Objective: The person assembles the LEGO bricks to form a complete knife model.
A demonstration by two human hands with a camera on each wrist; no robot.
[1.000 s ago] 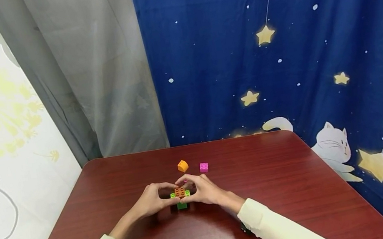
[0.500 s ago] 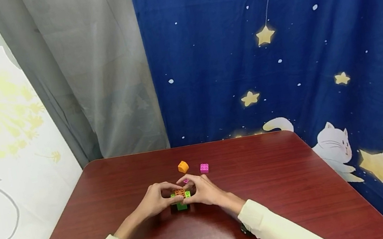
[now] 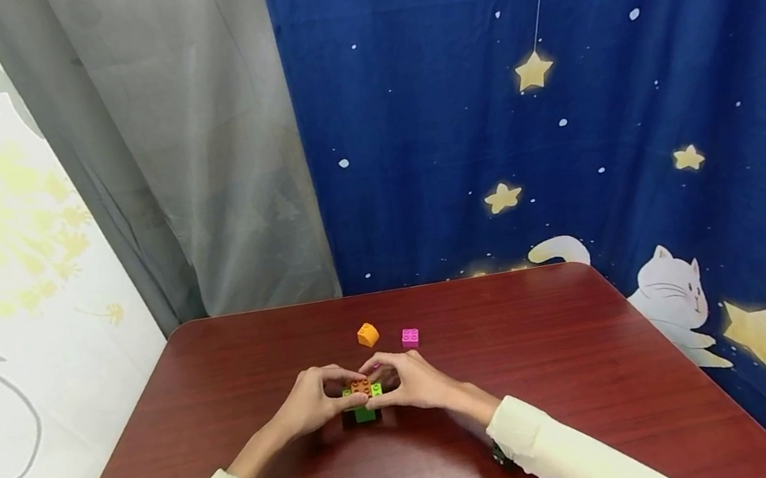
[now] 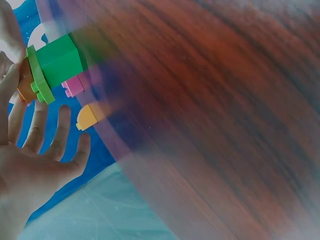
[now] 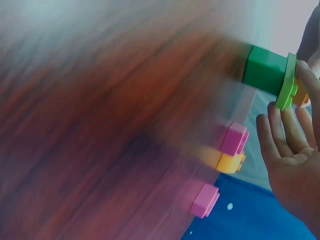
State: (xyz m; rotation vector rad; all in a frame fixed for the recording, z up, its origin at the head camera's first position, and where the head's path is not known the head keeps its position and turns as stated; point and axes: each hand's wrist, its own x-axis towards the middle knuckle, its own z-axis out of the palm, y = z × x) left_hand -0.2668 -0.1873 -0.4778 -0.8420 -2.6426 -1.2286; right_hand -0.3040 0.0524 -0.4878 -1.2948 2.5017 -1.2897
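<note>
In the head view a small stack stands at the middle of the table (image 3: 421,469). At its bottom is a dark green block (image 3: 364,415), then a wider light green brick (image 3: 376,391), and on top an orange brick (image 3: 359,386). My left hand (image 3: 306,402) pinches the orange brick, thumb in front and index finger behind. From the other side my right hand (image 3: 420,382) grips the same brick, its thumb tip beside the left thumb. Both wrist views show the green block (image 4: 59,61) under the light green brick (image 5: 287,85); the fingers partly hide the orange brick.
Beyond the hands lie a yellow-orange curved brick (image 3: 368,335) and a pink brick (image 3: 410,337). Another pink piece (image 5: 234,139) sits just behind the stack, mostly hidden by the right hand in the head view. Curtains (image 3: 427,138) hang past the table's far edge.
My left thumb has slid slightly right across the front of the orange brick. Both hands otherwise keep their place around the stack, and the loose bricks lie where they were.
</note>
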